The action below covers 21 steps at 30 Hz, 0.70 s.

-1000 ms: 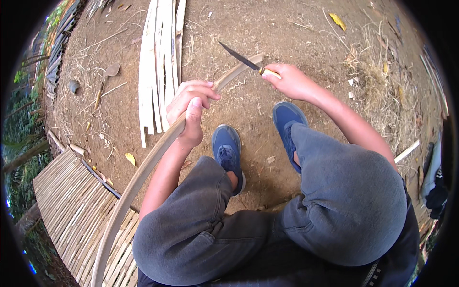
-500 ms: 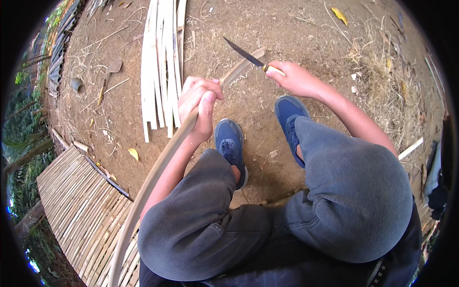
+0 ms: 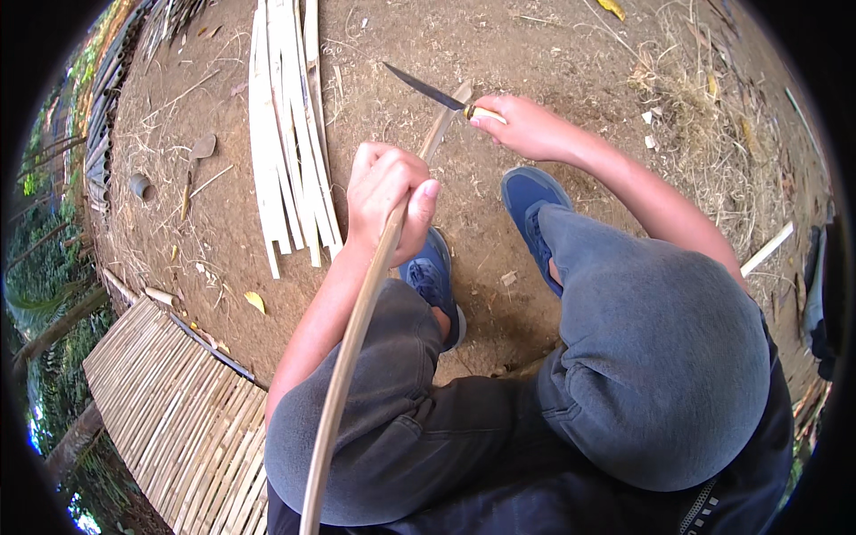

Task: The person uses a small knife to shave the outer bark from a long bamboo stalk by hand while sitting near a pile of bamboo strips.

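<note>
A long, pale wooden strip (image 3: 349, 357) runs from the lower edge, over my left leg, up past my knees. My left hand (image 3: 389, 198) is wrapped round it below its far end. In my right hand (image 3: 514, 122) is a knife (image 3: 426, 88) with a dark blade and a light handle, its tip pointing to the far left. The blade lies across the strip near that far end, seemingly against it; the exact contact is too small to tell.
Several pale split strips (image 3: 290, 134) lie on the dirt ground at the far left. A slatted bamboo platform (image 3: 178, 419) stands at the near left. Beyond it lie a trowel-like tool (image 3: 202, 148) and a small cup-like pot (image 3: 141, 185). Dry grass (image 3: 713, 134) is heaped at the right.
The strip's near part has swung right and stands more upright over my left leg. My left hand has turned and shifted slightly right; the knife hand has moved slightly left and away.
</note>
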### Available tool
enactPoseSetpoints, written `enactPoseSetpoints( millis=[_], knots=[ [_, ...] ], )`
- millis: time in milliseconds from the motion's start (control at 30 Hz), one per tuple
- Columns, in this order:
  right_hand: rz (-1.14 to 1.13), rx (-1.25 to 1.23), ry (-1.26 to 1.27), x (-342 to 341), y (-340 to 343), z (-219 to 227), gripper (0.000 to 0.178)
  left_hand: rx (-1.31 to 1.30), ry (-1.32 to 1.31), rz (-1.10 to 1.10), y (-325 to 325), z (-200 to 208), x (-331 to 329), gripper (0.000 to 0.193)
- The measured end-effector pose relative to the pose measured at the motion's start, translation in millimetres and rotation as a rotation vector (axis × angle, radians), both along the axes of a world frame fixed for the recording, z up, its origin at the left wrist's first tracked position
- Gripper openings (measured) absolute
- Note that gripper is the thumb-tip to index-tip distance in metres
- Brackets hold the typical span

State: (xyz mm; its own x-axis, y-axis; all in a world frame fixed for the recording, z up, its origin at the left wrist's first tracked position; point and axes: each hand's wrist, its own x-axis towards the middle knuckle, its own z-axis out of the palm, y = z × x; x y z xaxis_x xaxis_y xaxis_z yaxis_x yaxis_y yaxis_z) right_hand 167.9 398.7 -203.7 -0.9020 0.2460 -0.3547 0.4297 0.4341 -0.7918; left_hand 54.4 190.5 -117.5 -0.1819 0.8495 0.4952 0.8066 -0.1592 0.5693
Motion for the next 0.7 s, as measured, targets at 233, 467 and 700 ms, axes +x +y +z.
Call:
enactPoseSetpoints(
  millis=[233, 467, 700],
  knots=[
    [0.069, 0.023, 0.004, 4.6, -1.5, -0.2, 0.04, -0.051, -0.075, 0.106, -8.2, -11.4, 4.4, 0.014],
    [0.19, 0.169, -0.062, 7.6, -11.4, 51.9, 0.039, -0.018, -0.305, 0.232, -14.0, -22.1, 13.7, 0.014],
    [0.147, 0.194, -0.167, 7.0, -5.3, 25.2, 0.043, -0.027, -0.386, 0.003, -17.9, -30.5, 7.4, 0.018]
  ],
)
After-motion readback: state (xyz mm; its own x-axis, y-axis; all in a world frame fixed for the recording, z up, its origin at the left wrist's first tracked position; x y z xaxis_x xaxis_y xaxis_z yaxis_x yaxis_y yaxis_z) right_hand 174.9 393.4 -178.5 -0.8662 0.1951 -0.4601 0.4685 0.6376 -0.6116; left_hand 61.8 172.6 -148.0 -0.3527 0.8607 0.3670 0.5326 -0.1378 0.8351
